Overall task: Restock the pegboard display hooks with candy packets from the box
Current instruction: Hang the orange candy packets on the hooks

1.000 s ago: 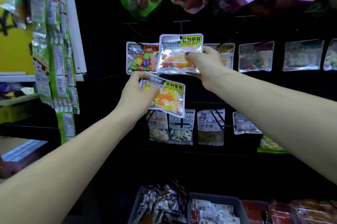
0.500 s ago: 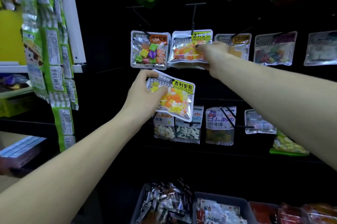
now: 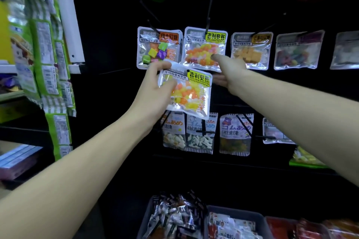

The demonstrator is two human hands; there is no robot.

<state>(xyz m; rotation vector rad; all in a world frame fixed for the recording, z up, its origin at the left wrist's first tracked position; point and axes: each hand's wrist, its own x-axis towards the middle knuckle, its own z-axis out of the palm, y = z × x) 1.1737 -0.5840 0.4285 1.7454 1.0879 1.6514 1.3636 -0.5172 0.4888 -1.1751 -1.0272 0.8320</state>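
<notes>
My left hand [image 3: 155,85] pinches a jelly bean packet [image 3: 187,91] by its upper left corner, thumb across the front; the packet hangs tilted, its top edge sloping down to the right, just below the hung packet [image 3: 205,48] of the same kind; my right hand [image 3: 229,73] is relaxed and holds nothing, thumb tip touching that hung packet's lower right; the hook [image 3: 208,12] lies up and right of my held packet, so I judge the left hand nearer for the lift.

Dim, dark backdrop; glare glints off the foil packets [image 3: 205,48], with wide-angle bending and blur toward the edges.
</notes>
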